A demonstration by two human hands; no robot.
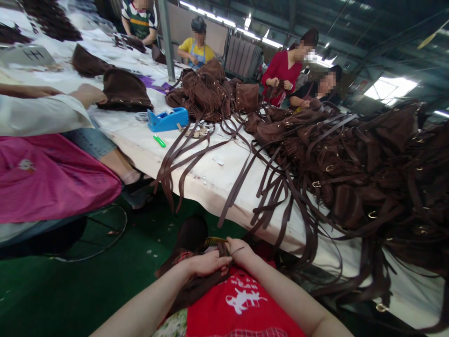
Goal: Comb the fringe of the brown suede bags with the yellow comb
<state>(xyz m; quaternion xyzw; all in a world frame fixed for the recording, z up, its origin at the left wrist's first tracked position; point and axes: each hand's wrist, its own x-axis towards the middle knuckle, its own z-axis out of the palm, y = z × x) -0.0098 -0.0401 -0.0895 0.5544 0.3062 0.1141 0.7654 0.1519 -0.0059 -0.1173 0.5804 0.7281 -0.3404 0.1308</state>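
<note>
My left hand (206, 263) lies flat with fingers together on a brown fringed bag piece (196, 285) resting in my lap, pressing it down. My right hand (238, 250) is closed on a small yellow-toothed comb (214, 241) held against the fringe just past my left fingers. A thin dark strand sticks out beside my right thumb. My lap is covered by a red apron with a white figure (242, 299).
A long white-covered table (217, 173) runs from left to right, heaped with brown bags and straps (351, 159) hanging over its edge. A blue tape dispenser (167, 120) and green marker (159, 141) lie on it. Co-workers sit at the left and far side. Green floor below.
</note>
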